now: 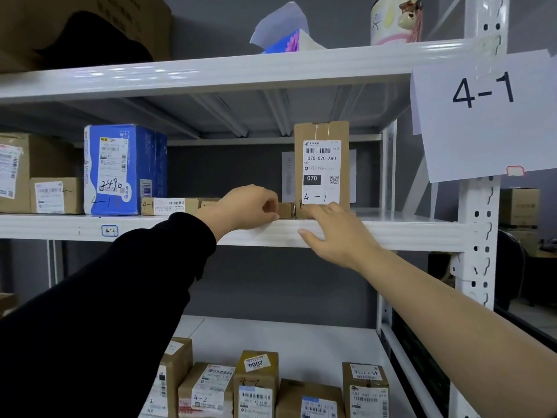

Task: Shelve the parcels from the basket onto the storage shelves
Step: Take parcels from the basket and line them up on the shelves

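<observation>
A small flat brown parcel (pixel 285 210) lies on the white middle shelf (pixel 407 233), the one labelled 4-1. My left hand (pixel 244 208), in a black sleeve, has its fingers curled and pinches the parcel's left end. My right hand (pixel 334 229) lies over the shelf's front edge. Its fingers are fairly straight and touch the foot of a tall upright brown parcel (pixel 322 132) marked 070-070-A80 and 4-1. That tall parcel stands just right of the small one. No basket is in view.
To the left on the same shelf stand a blue box (pixel 126 170), a long flat box (pixel 168 206) and brown cartons (pixel 39 173). A paper sign reading 4-1 (pixel 482 116) hangs on the right upright. Several 4-2 parcels (pixel 256 384) fill the lower shelf. More boxes sit on the top shelf.
</observation>
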